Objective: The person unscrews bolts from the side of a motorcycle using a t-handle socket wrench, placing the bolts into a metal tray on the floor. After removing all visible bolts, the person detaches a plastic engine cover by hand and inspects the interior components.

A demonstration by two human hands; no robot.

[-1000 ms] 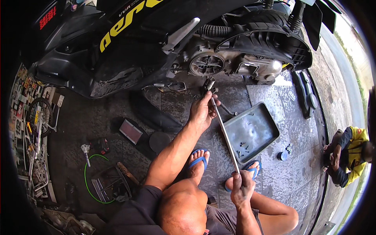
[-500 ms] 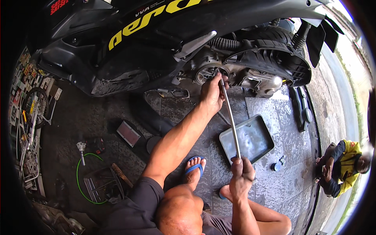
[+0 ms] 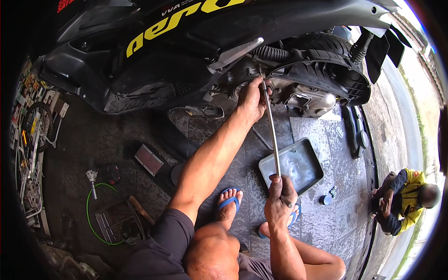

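Observation:
My left hand is closed around the upper part of a long, slim steel wrench, close beside the metal engine casing of a black scooter. Its far tip shows just above my fingers, against the casing; whether it sits on a bolt I cannot make out. Lower down, my right hand grips the wrench's near end, and a short grey piece pokes out below the fingers. The round opening in the casing is partly covered by my left hand.
Below the engine lies a grey drain tray, with a small blue cap beside it. A framed reddish filter, a green hose and a power drill are on the left floor. A person squats at right.
The wrench's upper end has moved up and out of the round opening to the casing just above it. My right hand has shifted slightly left and up with the near end.

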